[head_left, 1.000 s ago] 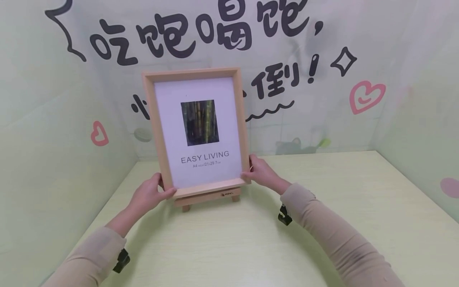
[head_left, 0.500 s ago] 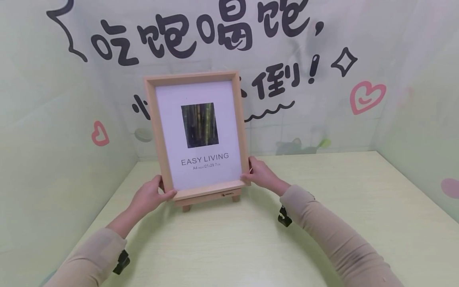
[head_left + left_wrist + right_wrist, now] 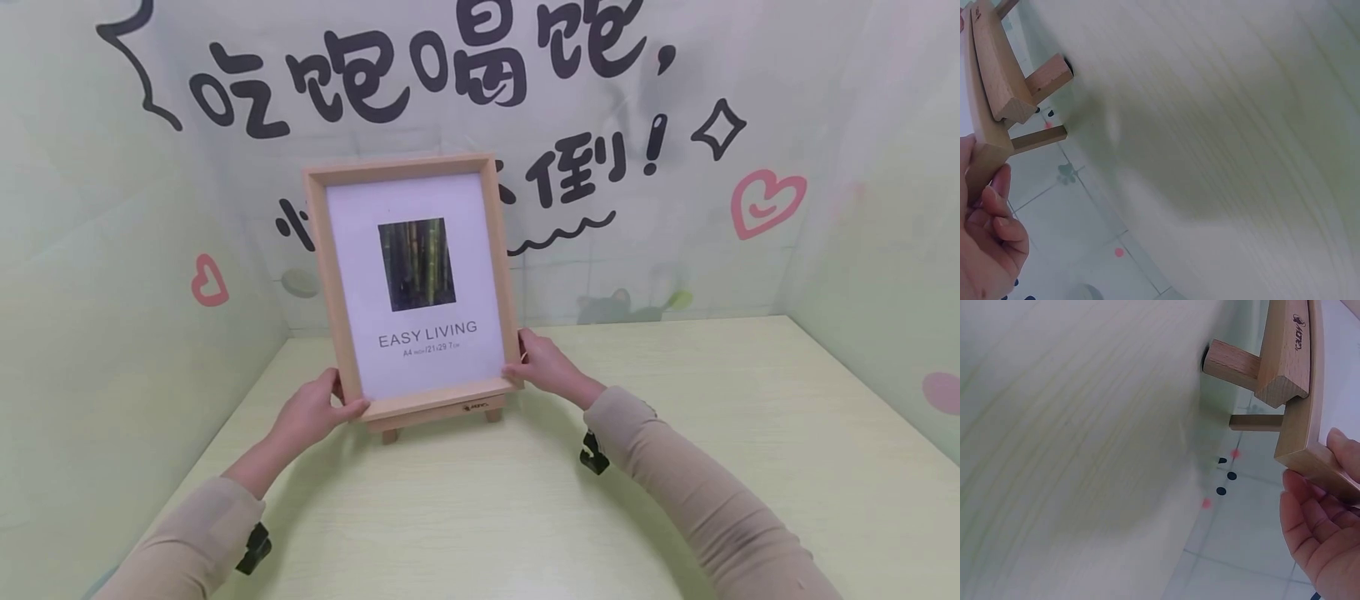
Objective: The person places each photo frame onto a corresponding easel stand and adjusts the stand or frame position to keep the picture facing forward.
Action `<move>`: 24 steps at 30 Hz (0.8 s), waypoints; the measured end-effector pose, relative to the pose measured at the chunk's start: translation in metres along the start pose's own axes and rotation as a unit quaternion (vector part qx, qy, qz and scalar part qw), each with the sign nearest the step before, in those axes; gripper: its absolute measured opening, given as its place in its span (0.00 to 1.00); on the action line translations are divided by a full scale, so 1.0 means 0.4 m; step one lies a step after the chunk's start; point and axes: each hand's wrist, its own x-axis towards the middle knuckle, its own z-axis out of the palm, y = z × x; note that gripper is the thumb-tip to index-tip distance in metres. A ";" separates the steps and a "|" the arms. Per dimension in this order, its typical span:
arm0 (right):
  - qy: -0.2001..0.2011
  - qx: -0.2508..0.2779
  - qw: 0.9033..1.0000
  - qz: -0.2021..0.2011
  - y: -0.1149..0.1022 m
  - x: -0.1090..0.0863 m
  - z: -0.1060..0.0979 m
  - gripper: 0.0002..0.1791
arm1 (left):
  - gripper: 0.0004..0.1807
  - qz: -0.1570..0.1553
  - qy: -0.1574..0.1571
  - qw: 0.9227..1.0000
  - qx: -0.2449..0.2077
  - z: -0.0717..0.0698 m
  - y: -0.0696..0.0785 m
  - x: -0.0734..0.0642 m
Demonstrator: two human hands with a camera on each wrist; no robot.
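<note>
A wooden picture frame [image 3: 337, 292] with a white sheet, a bamboo photo and the words "EASY LIVING" stands on a small wooden easel [image 3: 435, 412], leaning slightly back. My left hand [image 3: 307, 410] grips the frame's lower left corner, thumb in front and fingers behind the side. At the lower right side my right hand [image 3: 551, 367] holds it the same way. Both wrist views show the easel's ledge [image 3: 1007, 75] and short legs [image 3: 1232, 362] on the table, with the frame's bottom corner [image 3: 1300, 440] resting at the ledge. The easel's back is mostly hidden behind the frame.
The pale wood-grain table [image 3: 480, 517] spreads in front of the easel and to its right. Behind it hangs a printed backdrop [image 3: 637, 267] with large black characters and pink hearts. Pale side walls [image 3: 112, 333] close in the left and right.
The frame's top edge has sunk a little and tipped farther back, while its bottom stays at the easel ledge. Both hands keep their grip and have barely moved.
</note>
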 end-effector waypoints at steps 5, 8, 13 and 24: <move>-0.001 0.001 1.000 0.002 -0.002 0.001 0.001 0.25 | 0.26 -0.004 -0.005 1.000 0.000 0.002 -0.002 0.003; -0.001 0.000 1.000 0.000 -0.002 0.001 0.001 0.25 | 0.26 -0.007 -0.008 1.000 0.000 0.004 -0.003 0.006; 0.000 -0.002 1.000 -0.004 -0.002 0.000 0.000 0.25 | 0.26 -0.004 -0.008 1.000 -0.002 0.008 -0.007 0.009; 0.004 -0.006 1.000 -0.005 0.003 0.005 0.005 0.25 | 0.26 0.003 -0.005 1.000 -0.002 0.012 -0.019 0.015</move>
